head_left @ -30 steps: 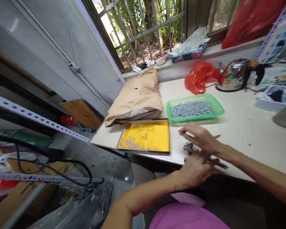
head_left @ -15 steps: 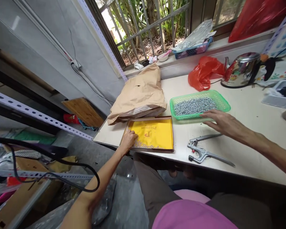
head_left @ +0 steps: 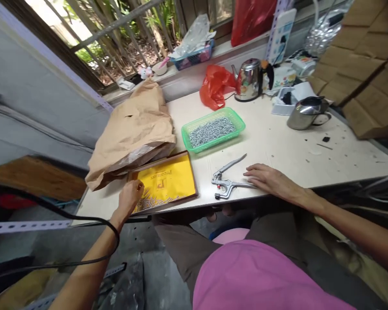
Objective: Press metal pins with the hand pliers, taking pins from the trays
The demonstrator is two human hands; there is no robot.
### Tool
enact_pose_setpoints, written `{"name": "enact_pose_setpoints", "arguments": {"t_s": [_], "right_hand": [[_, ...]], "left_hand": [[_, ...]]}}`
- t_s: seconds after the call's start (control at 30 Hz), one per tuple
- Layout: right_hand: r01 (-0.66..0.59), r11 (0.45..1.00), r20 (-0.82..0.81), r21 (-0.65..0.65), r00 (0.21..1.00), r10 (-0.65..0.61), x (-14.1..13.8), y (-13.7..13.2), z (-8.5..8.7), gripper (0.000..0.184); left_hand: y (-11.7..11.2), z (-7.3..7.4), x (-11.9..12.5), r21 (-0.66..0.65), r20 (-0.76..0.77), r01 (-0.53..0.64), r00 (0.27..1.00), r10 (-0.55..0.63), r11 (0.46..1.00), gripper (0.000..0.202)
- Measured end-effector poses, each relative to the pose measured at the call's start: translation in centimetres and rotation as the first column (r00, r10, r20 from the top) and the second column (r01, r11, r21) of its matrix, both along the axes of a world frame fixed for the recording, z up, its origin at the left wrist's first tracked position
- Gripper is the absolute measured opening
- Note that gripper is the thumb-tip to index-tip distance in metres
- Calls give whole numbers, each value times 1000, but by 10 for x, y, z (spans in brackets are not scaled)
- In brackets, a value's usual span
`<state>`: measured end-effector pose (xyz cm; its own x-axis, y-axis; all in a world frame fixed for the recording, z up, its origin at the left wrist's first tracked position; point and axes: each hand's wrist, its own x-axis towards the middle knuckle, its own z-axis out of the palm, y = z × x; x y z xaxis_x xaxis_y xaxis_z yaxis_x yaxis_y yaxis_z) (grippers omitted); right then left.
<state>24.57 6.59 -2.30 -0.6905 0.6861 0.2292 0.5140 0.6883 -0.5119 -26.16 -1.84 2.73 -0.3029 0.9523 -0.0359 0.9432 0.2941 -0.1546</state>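
Observation:
My left hand (head_left: 131,198) is over the left side of a shallow brown box (head_left: 194,183) with a yellow printed lining (head_left: 177,174). Its fingers are curled together; whatever they may hold is too small to make out. Small metal pieces (head_left: 151,201), like pins or screws, lie along the box's near side. My right hand (head_left: 273,183) reaches, fingers stretched out, over the handle end of grey metal hand pliers (head_left: 228,185) with a spring, which lie spread on the table. Beyond them stands a green plastic basket (head_left: 237,125) filled with similar metal pieces (head_left: 211,131).
A large brown paper bag (head_left: 132,125) lies behind the box. Towards the back are a red plastic bag (head_left: 215,86), a kettle (head_left: 248,82) and a steel pitcher (head_left: 305,114). A black cable (head_left: 113,230) hangs across my left forearm.
My right hand has moved from beside the green basket down to the pliers' handle. My left hand stays at the box, its fingers drawn together. The view has turned right.

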Motion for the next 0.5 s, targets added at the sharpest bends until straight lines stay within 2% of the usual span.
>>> {"name": "enact_pose_setpoints", "arguments": {"t_s": [0.13, 0.23, 0.3, 0.4, 0.5], "right_hand": [[54, 998, -23, -17, 998, -55, 6, -10, -10, 37], [64, 998, -48, -19, 997, -65, 7, -13, -18, 36], [46, 999, -53, -16, 998, -46, 6, -15, -21, 36], [19, 1000, -49, 3, 999, -19, 3, -18, -22, 32], [32, 999, -57, 28, 998, -31, 2, -22, -26, 31]], "left_hand": [[8, 12, 11, -6, 144, -160, 977, 160, 987, 17], [14, 18, 28, 16, 381, -268, 892, 242, 963, 19], [19, 18, 41, 44, 477, -284, 848, 230, 958, 23], [28, 15, 55, 85, 466, -222, 871, 158, 971, 20], [33, 15, 58, 49, 477, -253, 856, 200, 966, 16]]}}
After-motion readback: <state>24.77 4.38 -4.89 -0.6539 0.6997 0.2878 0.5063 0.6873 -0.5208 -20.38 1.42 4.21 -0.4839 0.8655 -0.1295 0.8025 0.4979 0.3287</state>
